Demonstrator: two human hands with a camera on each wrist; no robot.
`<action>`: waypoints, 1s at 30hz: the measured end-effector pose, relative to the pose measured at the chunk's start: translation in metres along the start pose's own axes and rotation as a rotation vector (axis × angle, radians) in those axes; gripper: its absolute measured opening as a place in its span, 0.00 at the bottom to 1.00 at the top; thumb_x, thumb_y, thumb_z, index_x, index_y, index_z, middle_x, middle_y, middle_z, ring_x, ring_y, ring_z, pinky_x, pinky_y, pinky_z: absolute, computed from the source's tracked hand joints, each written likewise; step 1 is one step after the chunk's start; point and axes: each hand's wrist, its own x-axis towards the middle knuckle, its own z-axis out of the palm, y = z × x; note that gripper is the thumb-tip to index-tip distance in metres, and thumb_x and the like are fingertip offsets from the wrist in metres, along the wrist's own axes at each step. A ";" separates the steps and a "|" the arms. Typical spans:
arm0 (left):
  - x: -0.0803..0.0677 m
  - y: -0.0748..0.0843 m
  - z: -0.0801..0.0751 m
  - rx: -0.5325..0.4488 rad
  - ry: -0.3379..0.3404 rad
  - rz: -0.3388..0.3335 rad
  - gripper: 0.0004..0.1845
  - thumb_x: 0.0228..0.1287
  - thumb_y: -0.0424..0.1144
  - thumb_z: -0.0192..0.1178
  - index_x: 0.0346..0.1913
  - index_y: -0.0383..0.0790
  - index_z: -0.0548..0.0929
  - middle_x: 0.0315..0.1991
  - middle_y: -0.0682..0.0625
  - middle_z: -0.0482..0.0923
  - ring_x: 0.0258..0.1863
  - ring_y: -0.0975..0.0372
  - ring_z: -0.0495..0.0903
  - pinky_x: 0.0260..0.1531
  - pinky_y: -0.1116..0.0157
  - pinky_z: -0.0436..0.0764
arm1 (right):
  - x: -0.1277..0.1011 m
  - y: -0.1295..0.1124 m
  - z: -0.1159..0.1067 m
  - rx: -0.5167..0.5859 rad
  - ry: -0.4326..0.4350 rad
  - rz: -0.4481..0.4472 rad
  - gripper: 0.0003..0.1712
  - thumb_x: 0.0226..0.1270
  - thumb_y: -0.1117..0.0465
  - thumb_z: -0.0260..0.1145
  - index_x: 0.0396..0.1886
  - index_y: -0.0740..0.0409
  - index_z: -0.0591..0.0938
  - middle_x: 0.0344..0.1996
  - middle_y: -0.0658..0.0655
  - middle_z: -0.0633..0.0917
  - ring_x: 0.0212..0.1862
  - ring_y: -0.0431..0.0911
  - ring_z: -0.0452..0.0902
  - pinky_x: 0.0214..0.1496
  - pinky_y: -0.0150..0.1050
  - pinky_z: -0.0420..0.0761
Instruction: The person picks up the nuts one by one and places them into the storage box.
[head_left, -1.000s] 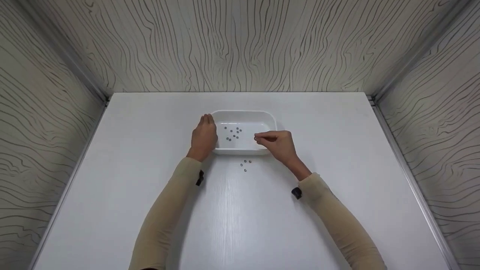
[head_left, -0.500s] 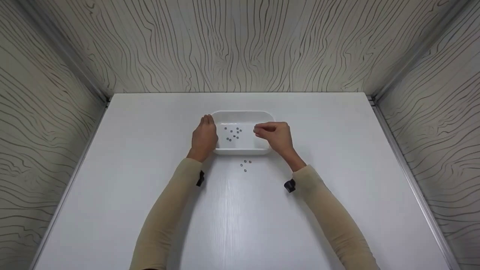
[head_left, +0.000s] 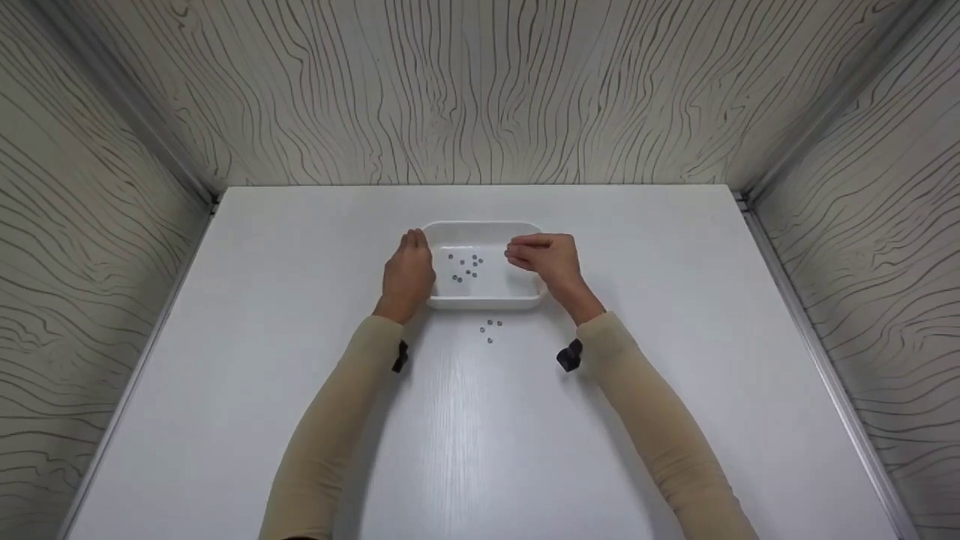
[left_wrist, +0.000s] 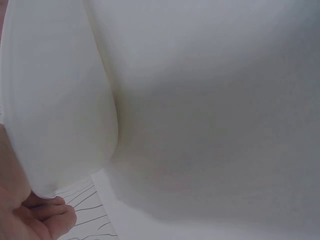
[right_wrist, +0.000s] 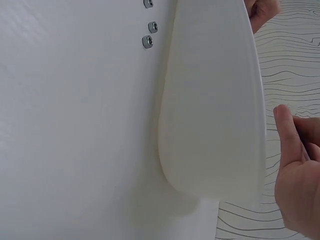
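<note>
Two hands at a white tray on a white table.

The left hand rests against the left wall of the tray; the right hand hovers over its right side, fingertips apparently pinched together. Small nuts lie inside, and three more nuts sit on the table just before it.

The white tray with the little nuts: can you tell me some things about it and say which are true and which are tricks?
1. Small metal nuts lie inside the white tray. True.
2. The left hand rests flat against the tray's side. True.
3. Three nuts on the table lie behind the tray, by the wall. False: they lie in front of it, nearer the person.
4. The right hand lies flat on the table. False: it hovers over the tray's right end, fingertips pinched.
</note>
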 end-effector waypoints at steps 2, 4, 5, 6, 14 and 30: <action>0.000 -0.001 0.001 -0.003 0.005 0.002 0.28 0.79 0.30 0.54 0.75 0.20 0.65 0.73 0.28 0.72 0.74 0.43 0.74 0.66 0.56 0.85 | 0.002 0.001 0.000 -0.010 0.008 0.012 0.20 0.70 0.70 0.71 0.59 0.72 0.84 0.51 0.65 0.90 0.47 0.45 0.93 0.54 0.34 0.92; 0.000 -0.001 0.002 -0.001 0.009 0.004 0.27 0.79 0.30 0.53 0.75 0.20 0.65 0.72 0.28 0.72 0.74 0.43 0.75 0.65 0.56 0.86 | 0.004 0.001 0.001 -0.027 0.014 0.022 0.20 0.70 0.70 0.71 0.59 0.72 0.84 0.51 0.65 0.90 0.48 0.45 0.93 0.53 0.34 0.92; 0.000 -0.001 0.002 -0.002 0.010 0.004 0.27 0.79 0.30 0.53 0.75 0.20 0.65 0.72 0.28 0.72 0.74 0.43 0.75 0.65 0.56 0.86 | 0.005 0.001 0.001 -0.034 0.016 0.024 0.20 0.70 0.70 0.71 0.59 0.72 0.84 0.52 0.65 0.90 0.48 0.45 0.93 0.53 0.34 0.92; 0.000 -0.002 0.002 -0.004 0.011 0.003 0.27 0.79 0.30 0.53 0.75 0.20 0.65 0.72 0.28 0.72 0.74 0.43 0.75 0.65 0.57 0.86 | 0.006 0.001 0.001 -0.042 0.016 0.025 0.19 0.70 0.70 0.71 0.59 0.72 0.84 0.52 0.65 0.90 0.48 0.45 0.93 0.53 0.33 0.92; 0.000 -0.002 0.002 -0.019 0.016 0.012 0.28 0.79 0.30 0.54 0.75 0.19 0.65 0.72 0.28 0.72 0.73 0.42 0.75 0.66 0.57 0.85 | 0.006 0.001 0.005 -0.073 0.037 -0.001 0.15 0.71 0.70 0.70 0.55 0.69 0.87 0.50 0.65 0.90 0.47 0.44 0.92 0.53 0.32 0.92; 0.001 -0.003 0.003 -0.027 0.012 0.010 0.28 0.79 0.31 0.54 0.75 0.20 0.65 0.72 0.28 0.72 0.74 0.43 0.75 0.68 0.55 0.84 | -0.001 0.000 0.004 -0.140 0.046 -0.049 0.11 0.72 0.67 0.70 0.52 0.64 0.89 0.49 0.63 0.90 0.47 0.44 0.92 0.53 0.34 0.93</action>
